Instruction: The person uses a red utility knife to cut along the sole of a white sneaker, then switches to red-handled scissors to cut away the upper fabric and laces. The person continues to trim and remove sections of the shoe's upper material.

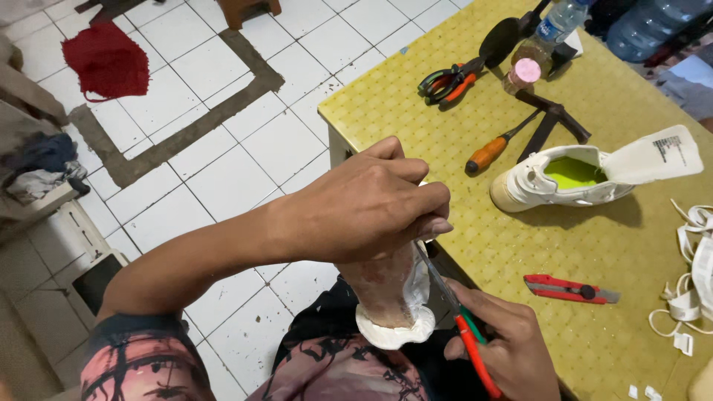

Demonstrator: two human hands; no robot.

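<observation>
My left hand (371, 204) grips the upper end of a worn shoe sole (390, 297), held upright over my lap, its white rim facing down. My right hand (505, 345) holds a thin tool with a red and green handle (469, 341); its metal blade runs up along the sole's right edge to my left fingers. A white sneaker (557, 186) with a yellow-green insole and its tongue pulled out lies on the yellow table (416, 104) to the right, apart from both hands.
On the table lie a red utility knife (568, 288), an orange-handled screwdriver (497, 148), a hammer (553, 117), red-green pliers (449, 80), plastic bottles (546, 37) and white laces (691, 282). A red cloth (108, 59) lies on the tiled floor at left.
</observation>
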